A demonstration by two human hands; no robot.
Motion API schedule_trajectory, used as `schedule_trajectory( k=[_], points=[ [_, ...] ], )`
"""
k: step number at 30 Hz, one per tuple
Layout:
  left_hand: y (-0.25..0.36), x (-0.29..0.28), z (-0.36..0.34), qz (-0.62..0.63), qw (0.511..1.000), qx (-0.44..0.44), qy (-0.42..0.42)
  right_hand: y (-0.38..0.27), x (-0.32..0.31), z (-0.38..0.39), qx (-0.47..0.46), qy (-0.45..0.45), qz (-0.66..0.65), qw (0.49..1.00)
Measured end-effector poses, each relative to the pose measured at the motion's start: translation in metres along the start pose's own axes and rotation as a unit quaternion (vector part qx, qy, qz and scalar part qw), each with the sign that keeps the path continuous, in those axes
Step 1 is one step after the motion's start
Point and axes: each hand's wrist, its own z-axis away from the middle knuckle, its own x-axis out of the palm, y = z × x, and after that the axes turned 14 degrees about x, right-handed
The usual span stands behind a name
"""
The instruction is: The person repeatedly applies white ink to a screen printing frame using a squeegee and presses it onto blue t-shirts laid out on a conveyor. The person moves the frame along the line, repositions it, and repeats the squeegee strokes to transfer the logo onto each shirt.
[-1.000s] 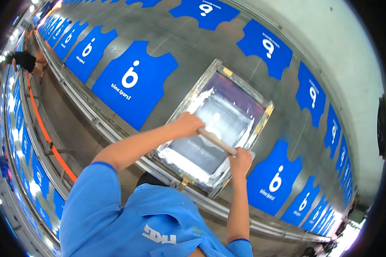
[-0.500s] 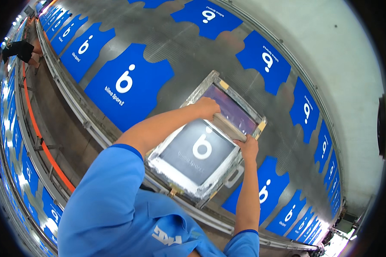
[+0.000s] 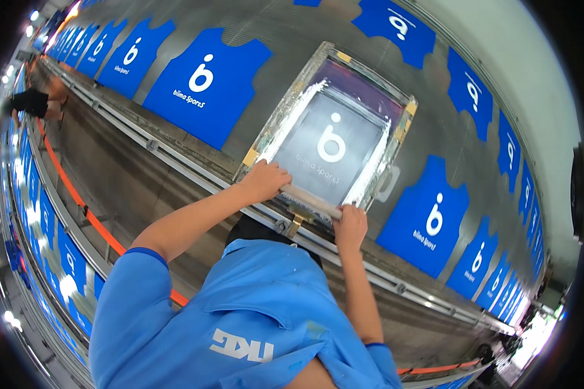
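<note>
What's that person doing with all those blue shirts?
A person in a blue shirt leans over a long table lined with blue shirt pieces. Both hands grip a wooden squeegee bar at the near end of a printing screen: the left hand at one end, the right hand at the other. White paint lies along the screen's edges, and a white logo shape shows through the mesh.

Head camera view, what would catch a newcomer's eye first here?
The metal-framed printing screen lying at centre on the long grey table, with a white logo showing through its mesh. Both hands, left hand and right hand, grip a wooden squeegee at the screen's near edge. Blue jersey-shaped pieces with white logos line the table on both sides.
</note>
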Motion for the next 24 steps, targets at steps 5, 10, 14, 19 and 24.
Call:
schedule_trajectory(
  k=[5,10,14,19,24],
  points=[
    [-0.003,-0.014,-0.058,0.039,0.999,-0.022,-0.006,0.001,-0.016,-0.053,-0.009,-0.068,0.043,0.997],
    [-0.046,0.009,-0.101,0.116,0.984,0.003,-0.135,0.022,-0.002,-0.109,0.061,-0.324,0.046,0.943],
    [-0.092,0.014,-0.135,0.287,0.93,0.007,-0.229,0.024,-0.011,-0.156,0.07,-0.426,0.006,0.902],
    [-0.128,-0.051,-0.205,0.197,0.98,0.015,-0.009,0.058,-0.058,-0.186,0.21,-0.072,-0.281,0.934],
    [-0.171,-0.079,-0.272,0.176,0.983,0.04,0.015,0.12,-0.018,-0.171,0.271,0.067,-0.138,0.95]
  ],
)
